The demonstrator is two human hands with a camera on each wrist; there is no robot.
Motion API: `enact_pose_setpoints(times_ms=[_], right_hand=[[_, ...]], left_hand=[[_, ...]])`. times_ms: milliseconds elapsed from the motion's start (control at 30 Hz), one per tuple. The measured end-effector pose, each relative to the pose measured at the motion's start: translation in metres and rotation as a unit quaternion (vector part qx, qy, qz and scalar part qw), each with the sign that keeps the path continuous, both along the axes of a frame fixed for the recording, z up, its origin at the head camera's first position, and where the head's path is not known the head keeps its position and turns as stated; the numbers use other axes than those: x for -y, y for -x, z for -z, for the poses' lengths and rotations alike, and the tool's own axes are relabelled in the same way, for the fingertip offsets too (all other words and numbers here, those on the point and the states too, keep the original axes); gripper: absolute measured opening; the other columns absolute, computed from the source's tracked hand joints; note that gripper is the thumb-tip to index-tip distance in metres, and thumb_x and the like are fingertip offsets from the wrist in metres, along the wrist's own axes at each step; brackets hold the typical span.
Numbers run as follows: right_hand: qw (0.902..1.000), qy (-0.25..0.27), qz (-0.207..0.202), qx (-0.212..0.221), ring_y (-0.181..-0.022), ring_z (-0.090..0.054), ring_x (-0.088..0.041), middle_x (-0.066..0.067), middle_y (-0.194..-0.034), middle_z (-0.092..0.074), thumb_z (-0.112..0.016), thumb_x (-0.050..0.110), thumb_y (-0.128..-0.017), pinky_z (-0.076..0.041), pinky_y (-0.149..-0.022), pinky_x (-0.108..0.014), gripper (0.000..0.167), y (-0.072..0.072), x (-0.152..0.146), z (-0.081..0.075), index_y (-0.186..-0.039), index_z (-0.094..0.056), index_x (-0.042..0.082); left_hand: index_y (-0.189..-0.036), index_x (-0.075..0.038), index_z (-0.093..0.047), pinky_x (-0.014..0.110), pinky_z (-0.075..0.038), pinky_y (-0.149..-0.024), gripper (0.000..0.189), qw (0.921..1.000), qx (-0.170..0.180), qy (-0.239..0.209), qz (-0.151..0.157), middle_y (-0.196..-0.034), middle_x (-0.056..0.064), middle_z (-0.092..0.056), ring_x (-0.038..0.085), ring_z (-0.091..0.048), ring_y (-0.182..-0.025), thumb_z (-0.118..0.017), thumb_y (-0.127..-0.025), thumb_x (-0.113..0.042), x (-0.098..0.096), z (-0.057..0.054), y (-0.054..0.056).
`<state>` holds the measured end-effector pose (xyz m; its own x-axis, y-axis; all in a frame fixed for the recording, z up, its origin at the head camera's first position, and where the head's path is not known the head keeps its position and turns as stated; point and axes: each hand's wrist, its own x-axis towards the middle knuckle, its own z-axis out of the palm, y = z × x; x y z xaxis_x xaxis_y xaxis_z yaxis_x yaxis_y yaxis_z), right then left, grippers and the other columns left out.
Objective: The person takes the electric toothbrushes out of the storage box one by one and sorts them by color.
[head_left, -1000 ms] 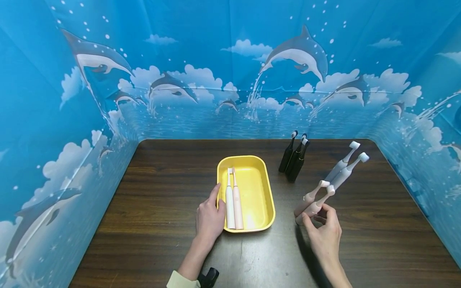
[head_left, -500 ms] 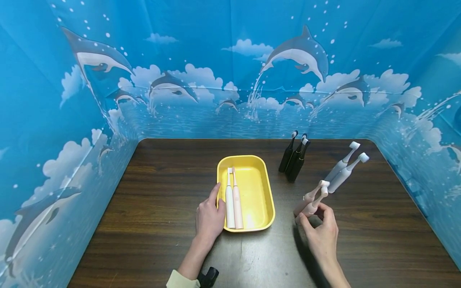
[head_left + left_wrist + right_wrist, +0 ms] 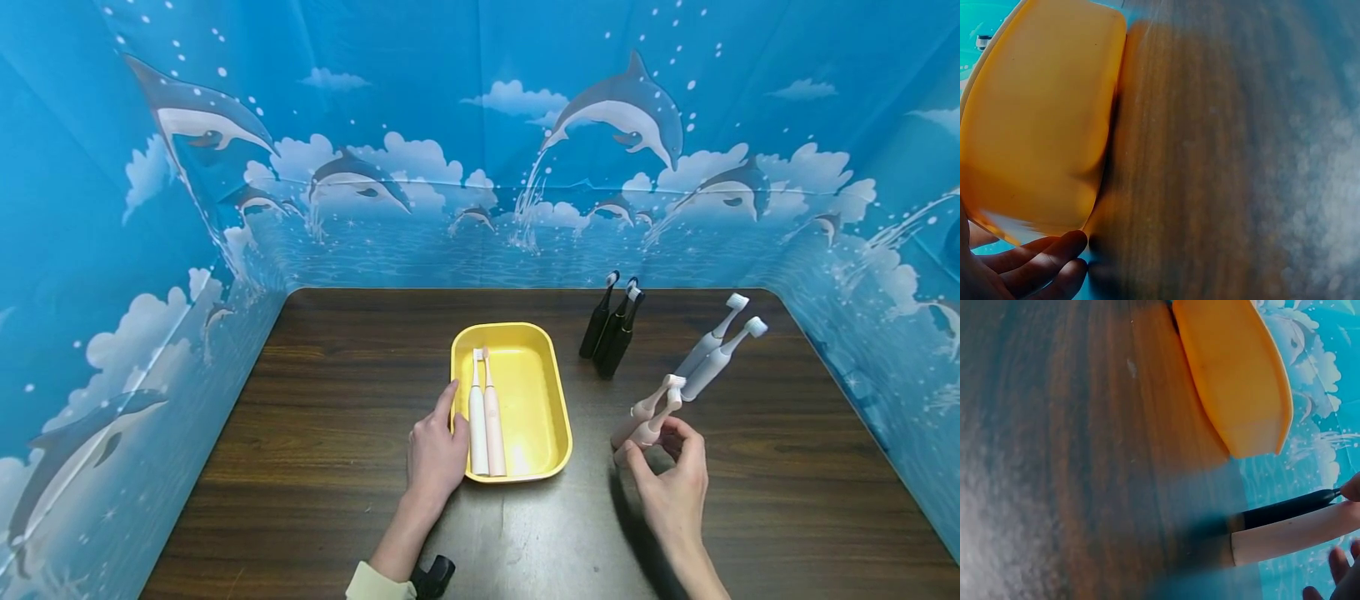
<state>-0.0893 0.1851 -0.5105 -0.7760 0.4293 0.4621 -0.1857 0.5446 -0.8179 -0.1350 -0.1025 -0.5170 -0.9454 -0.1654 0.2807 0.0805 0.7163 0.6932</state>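
Note:
Beside the tray's left side, my left hand point(image 3: 437, 454) grips the wall of a yellow tray point(image 3: 557, 392), thumb over the rim; its fingers touch the outside in the left wrist view. Inside the tray lie a white electric toothbrush point(image 3: 478, 429) and a pink electric toothbrush point(image 3: 494, 429), side by side. To the tray's right, my right hand point(image 3: 675, 483) pinches the body of another pink electric toothbrush point(image 3: 649, 431) between thumb and fingers. It stands upright, right beside a second upright pink toothbrush point(image 3: 624, 429). The right wrist view shows one pink handle point(image 3: 1294, 535) near my fingers.
Several black electric toothbrushes point(image 3: 615, 342) stand close together behind the pink ones. Two pale grey electric toothbrushes point(image 3: 705, 372) stand upright to the right. A dark wooden table point(image 3: 322, 400) carries everything, with a blue dolphin-print curtain point(image 3: 420, 100) around its back and sides.
The pinched pink toothbrush has shifted slightly left, so its head now overlaps its neighbour's. My right hand moved with it. The left hand and tray have stayed put.

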Motion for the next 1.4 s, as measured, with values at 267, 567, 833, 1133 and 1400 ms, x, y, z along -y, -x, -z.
enact_pose_setpoints(times_ms=[267, 567, 833, 1133, 1400], right_hand=[[0.9471, 0.121, 0.021, -0.296, -0.111, -0.05, -0.021, -0.012, -0.119, -0.05, -0.07, -0.009, -0.074, -0.041, -0.101, -0.031, 0.048, 0.0, 0.018, -0.045, -0.115, -0.048, -0.022], [0.8482, 0.189, -0.108, -0.483, -0.087, -0.061, -0.026, -0.026, -0.088, -0.054, -0.061, -0.018, -0.078, -0.052, -0.084, -0.029, 0.015, 0.001, 0.065, -0.084, -0.087, -0.049, -0.022], [0.9376, 0.119, -0.327, -0.008, -0.105, -0.065, -0.026, -0.018, -0.122, -0.061, -0.065, -0.011, -0.086, -0.054, -0.088, -0.032, 0.048, 0.017, 0.09, -0.06, -0.132, -0.053, -0.009], [0.897, 0.125, -0.314, 0.285, -0.13, -0.052, -0.045, -0.03, -0.14, -0.053, -0.065, 0.013, -0.093, -0.041, -0.105, -0.057, 0.075, 0.069, 0.126, -0.021, -0.152, -0.026, -0.012], [0.8363, 0.291, -0.311, 0.345, -0.127, -0.052, -0.043, -0.035, -0.141, -0.046, -0.059, 0.005, -0.097, -0.048, -0.099, -0.053, 0.068, 0.089, 0.134, -0.017, -0.152, -0.023, -0.015]], left_hand=[[-0.146, -0.013, -0.059, 0.044, -0.052, -0.06, 0.049, 1.0, -0.002, 0.0, 0.002, -0.117, 0.02, -0.072, 0.027, -0.069, -0.076, -0.059, -0.096, -0.009, -0.001, -0.001, 0.0], [-0.144, -0.012, -0.06, 0.044, -0.051, -0.059, 0.048, 1.0, -0.004, 0.009, 0.0, -0.109, 0.02, -0.074, 0.028, -0.069, -0.074, -0.059, -0.097, -0.012, 0.001, -0.001, -0.001], [-0.144, -0.014, -0.061, 0.05, -0.052, -0.064, 0.048, 0.9998, -0.008, 0.015, -0.008, -0.11, 0.02, -0.075, 0.034, -0.071, -0.079, -0.06, -0.096, -0.013, 0.001, 0.001, 0.001], [-0.143, -0.013, -0.061, 0.049, -0.051, -0.06, 0.048, 0.9999, -0.002, 0.013, -0.002, -0.107, 0.022, -0.074, 0.032, -0.069, -0.073, -0.062, -0.095, -0.011, -0.002, 0.003, 0.0], [-0.145, -0.014, -0.06, 0.05, -0.052, -0.062, 0.049, 0.9999, 0.007, 0.013, -0.006, -0.111, 0.021, -0.074, 0.035, -0.071, -0.08, -0.061, -0.096, -0.012, 0.002, -0.001, 0.002]])
